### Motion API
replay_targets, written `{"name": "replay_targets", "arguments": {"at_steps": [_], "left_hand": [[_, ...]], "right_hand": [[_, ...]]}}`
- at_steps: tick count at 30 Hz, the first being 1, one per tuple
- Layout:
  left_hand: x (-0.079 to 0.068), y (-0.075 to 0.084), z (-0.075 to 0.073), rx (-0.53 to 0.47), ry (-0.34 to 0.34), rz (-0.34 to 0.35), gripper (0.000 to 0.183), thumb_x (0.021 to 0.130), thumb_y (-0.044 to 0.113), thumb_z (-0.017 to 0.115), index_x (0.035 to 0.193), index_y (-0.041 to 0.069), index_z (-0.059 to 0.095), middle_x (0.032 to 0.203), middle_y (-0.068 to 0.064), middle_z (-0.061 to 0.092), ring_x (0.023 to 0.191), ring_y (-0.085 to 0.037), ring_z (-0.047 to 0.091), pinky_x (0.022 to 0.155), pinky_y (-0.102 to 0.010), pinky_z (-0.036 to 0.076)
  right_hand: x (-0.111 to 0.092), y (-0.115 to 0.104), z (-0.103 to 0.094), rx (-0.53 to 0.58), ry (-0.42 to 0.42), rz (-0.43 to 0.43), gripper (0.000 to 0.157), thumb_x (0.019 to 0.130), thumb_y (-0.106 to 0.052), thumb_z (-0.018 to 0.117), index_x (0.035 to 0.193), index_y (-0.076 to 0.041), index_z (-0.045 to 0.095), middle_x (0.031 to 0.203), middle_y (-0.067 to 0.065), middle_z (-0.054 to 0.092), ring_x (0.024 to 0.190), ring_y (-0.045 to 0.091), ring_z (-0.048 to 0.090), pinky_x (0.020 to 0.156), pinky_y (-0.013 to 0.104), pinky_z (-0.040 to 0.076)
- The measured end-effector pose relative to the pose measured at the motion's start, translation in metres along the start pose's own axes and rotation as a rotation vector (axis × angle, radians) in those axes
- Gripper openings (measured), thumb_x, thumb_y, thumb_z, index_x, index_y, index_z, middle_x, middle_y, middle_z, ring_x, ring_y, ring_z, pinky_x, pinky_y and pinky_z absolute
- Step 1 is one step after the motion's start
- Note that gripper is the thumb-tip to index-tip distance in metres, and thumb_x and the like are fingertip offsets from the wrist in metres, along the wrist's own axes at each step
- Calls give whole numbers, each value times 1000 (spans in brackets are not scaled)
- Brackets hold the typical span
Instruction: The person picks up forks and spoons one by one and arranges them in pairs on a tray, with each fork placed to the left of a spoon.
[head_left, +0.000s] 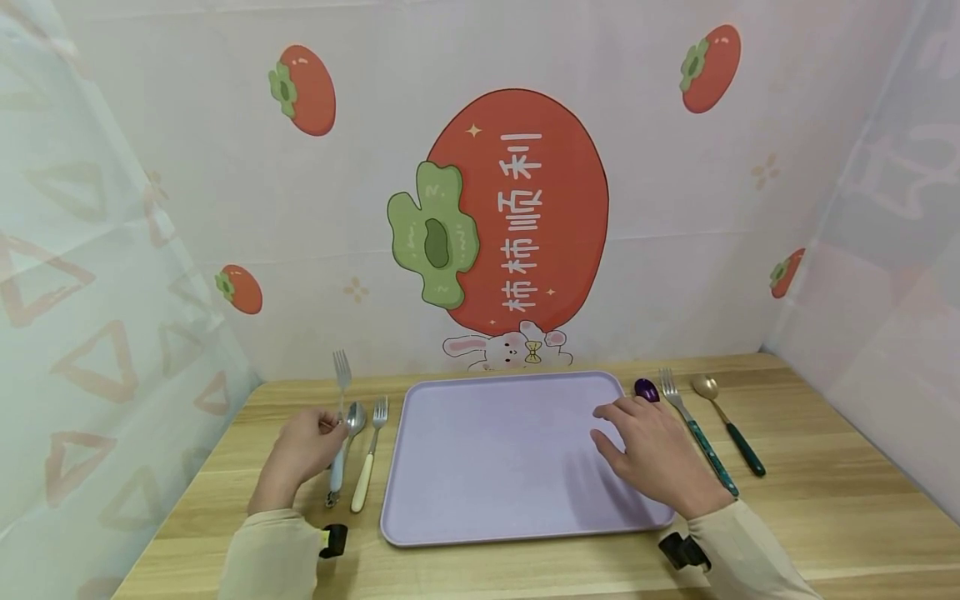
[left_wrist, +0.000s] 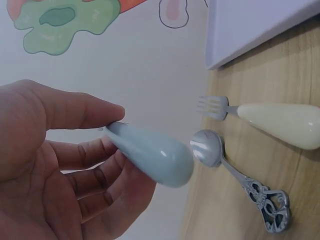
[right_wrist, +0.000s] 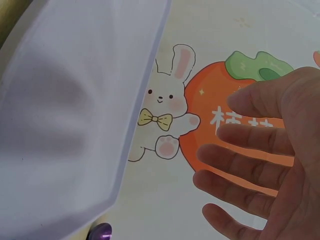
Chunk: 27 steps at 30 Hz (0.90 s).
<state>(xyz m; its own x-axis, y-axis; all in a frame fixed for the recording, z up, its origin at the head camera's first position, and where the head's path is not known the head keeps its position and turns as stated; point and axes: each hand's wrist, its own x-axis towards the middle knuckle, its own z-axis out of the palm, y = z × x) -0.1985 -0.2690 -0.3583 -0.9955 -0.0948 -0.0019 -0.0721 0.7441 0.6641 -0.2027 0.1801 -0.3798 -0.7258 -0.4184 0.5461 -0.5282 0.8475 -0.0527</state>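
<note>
Between the thumb and fingers of my left hand (head_left: pixel 306 446) is a fork (head_left: pixel 342 371) with a light blue handle (left_wrist: pixel 160 157), raised above the table with its tines pointing to the back. Close by on the table are an ornate silver spoon (left_wrist: pixel 207 148) and a cream-handled fork (head_left: pixel 364 479). A lilac rectangular tray (head_left: pixel 480 500) lies in the middle. Over its right part hovers my right hand (head_left: pixel 648 446), fingers spread and holding nothing. Beside that hand, a purple spoon (head_left: pixel 647 389) is mostly hidden; a fork with a patterned green handle (head_left: pixel 705 442) lies farther right.
At the right lies a spoon with a dark green handle (head_left: pixel 742 446). The wooden table (head_left: pixel 817 517) ends at a white backdrop (head_left: pixel 660 275) printed with persimmons and a rabbit, and more cloth hangs at both sides.
</note>
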Motion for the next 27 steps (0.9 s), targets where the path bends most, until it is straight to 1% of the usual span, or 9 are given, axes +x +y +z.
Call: {"name": "replay_targets", "arguments": {"at_steps": [3,6,10,14,18,22,27], "left_hand": [[0,3,0,0,2,20,26,100,20,55,101,-5,63,83,-9,64,67,-18,60,60,-34,48],[-1,6,0,10,-1,39,28,100,22,57,104,-5,63,88,-10,64,72,-19,60,63,-35,48],[-1,11,1,4,-1,45,28,100,23,58,104,-5,62,91,-11,64,74,-20,59,64,-35,47],[-1,16,4,-19,8,54,25,100,21,58,102,-4,63,85,-9,64,67,-17,61,62,-34,48],[-1,23,9,-72,4,79,24,100,17,59,104,-5,63,86,-10,65,62,-17,62,60,-33,51],[-1,29,14,-139,-16,91,25,101,15,59,110,-8,62,96,-15,65,71,-18,63,62,-34,56],[-1,33,18,-187,-23,108,24,102,13,58,110,-9,61,100,-19,65,81,-21,63,67,-39,59]], "right_hand": [[0,0,0,0,-7,5,21,88,-21,77,104,-8,74,101,6,72,93,28,67,83,50,52],[0,0,0,-1,-8,5,21,88,-21,77,104,-9,74,101,5,72,93,28,66,83,50,52],[0,0,1,-4,-5,0,20,87,-20,78,104,-9,74,100,5,71,92,27,66,82,50,52],[0,1,2,-5,-10,4,21,88,-22,77,104,-9,74,101,5,71,92,27,66,81,49,52],[0,1,3,-3,-15,10,22,88,-23,77,104,-9,74,101,5,72,93,27,66,81,49,52],[0,1,2,-4,-11,7,22,87,-22,77,104,-8,74,101,5,72,93,27,66,81,49,52],[0,1,2,-1,-16,5,22,87,-22,77,105,-8,74,102,5,72,94,27,66,82,49,52]]}}
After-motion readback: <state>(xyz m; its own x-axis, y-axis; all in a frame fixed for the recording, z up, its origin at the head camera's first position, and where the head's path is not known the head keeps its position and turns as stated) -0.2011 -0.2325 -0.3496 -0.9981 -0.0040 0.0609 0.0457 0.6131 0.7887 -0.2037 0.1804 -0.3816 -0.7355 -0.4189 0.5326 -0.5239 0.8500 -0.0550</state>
